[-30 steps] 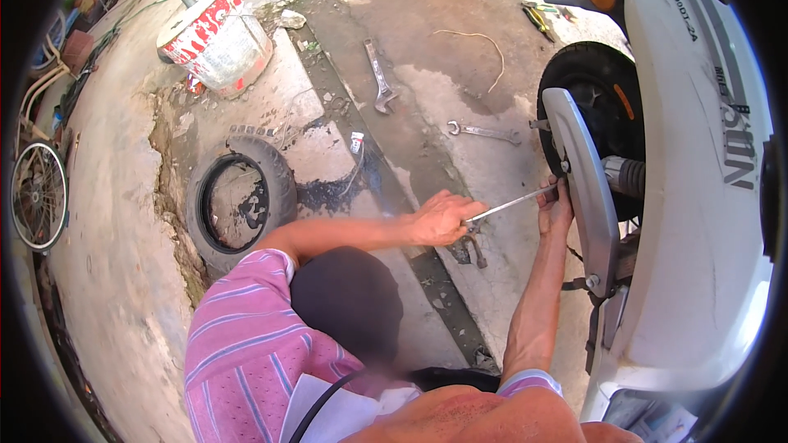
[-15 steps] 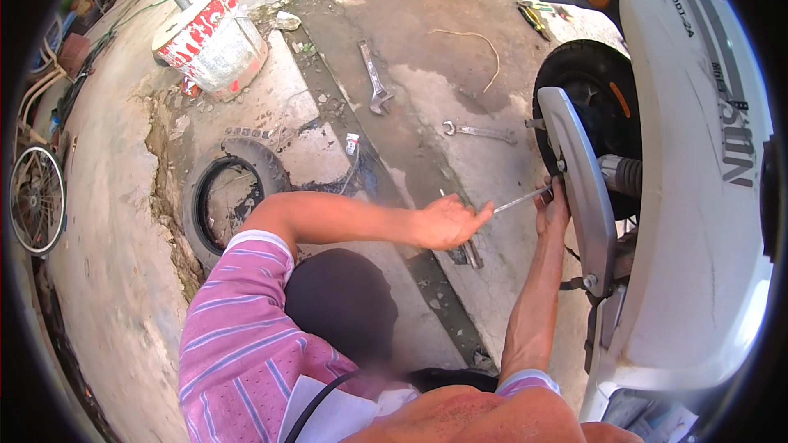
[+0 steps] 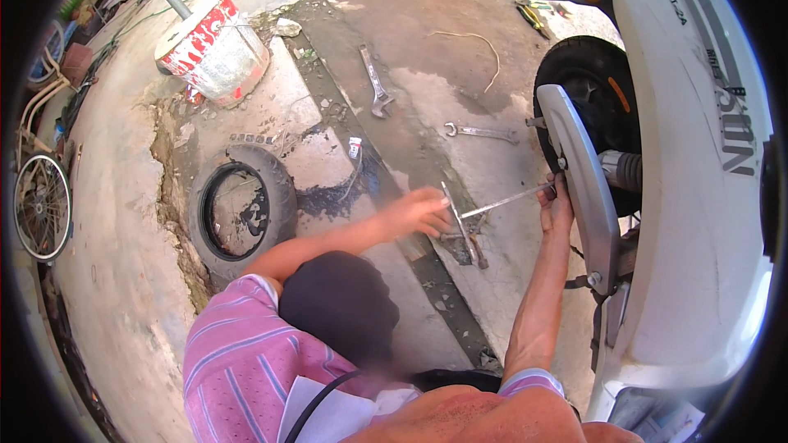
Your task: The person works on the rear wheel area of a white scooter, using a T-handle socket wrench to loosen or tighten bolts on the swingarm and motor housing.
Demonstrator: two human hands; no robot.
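A T-handle socket wrench (image 3: 510, 199) slants from the scooter's wheel side toward the left, its crossbar end outward. My right hand (image 3: 557, 209) closes its fingers around the far end of the shaft, close to the grey swingarm (image 3: 579, 176) and the black wheel (image 3: 593, 78). Just left of the crossbar is my left hand (image 3: 419, 212), fingers spread and slightly blurred, apparently off the bar. What the wrench tip sits on is hidden behind my right fingers.
An adjustable wrench (image 3: 375, 82) and a combination wrench (image 3: 483, 132) lie on the concrete. Pliers (image 3: 533, 20) lie farther off. A loose tyre (image 3: 281, 189) and a red-and-white bucket (image 3: 238, 57) are on the left. The white scooter body (image 3: 689, 197) fills the right side.
My left hand has let go of the wrench handle and moved left, its fingers opening. The wrench's outer end now shows. My right hand stays in place on the shaft.
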